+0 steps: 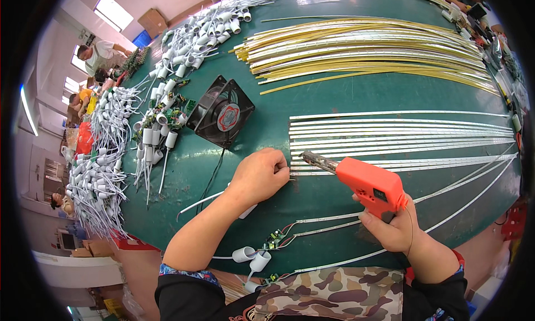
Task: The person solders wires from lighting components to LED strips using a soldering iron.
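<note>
My right hand [393,229] grips a red soldering gun [368,184] by its handle. The gun's dark metal tip points left, over the left ends of a row of thin white LED strips [401,136] lying side by side. Close by those ends, my left hand [261,175] is closed with its fingers curled in; whatever they hold is hidden. A white cable [199,203] and part of a white cap show beneath my left forearm. Nearer to me, small green circuit boards [274,239] are wired to more strips, with white plastic caps [259,261] beside them.
A black fan [222,113] stands left of the strips. Beyond them lies a thick bundle of yellow and white strips [362,47]. White caps with cables [106,176] are heaped along the table's left side. Other people sit at the far left and far right.
</note>
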{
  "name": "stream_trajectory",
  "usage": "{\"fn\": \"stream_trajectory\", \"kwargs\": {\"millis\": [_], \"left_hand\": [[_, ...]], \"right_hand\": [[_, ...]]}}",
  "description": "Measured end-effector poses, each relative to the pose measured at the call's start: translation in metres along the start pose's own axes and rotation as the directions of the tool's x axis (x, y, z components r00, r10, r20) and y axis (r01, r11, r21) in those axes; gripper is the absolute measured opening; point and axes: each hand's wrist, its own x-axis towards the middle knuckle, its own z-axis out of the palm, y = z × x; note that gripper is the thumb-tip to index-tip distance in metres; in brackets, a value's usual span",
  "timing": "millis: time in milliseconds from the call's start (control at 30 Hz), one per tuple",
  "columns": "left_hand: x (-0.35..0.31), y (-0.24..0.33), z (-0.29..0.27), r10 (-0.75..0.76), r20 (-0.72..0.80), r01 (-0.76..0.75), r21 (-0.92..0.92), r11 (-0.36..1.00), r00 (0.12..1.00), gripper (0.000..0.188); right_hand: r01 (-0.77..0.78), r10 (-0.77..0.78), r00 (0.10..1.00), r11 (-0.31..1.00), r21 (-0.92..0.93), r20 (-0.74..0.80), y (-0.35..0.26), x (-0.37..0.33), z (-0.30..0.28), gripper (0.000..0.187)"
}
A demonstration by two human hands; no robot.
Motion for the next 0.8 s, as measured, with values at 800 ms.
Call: {"fn": "stream_trajectory", "kwargs": {"millis": [800], "left_hand": [[-0.005, 0.002, -0.014, -0.042, 0.092, 0.062, -0.229, 0.971, 0.995, 0.016]], "right_hand": [[0.102, -0.099, 0.994, 0.994, 0.046, -0.052, 0.006, 0.000, -0.003, 0.044]]}}
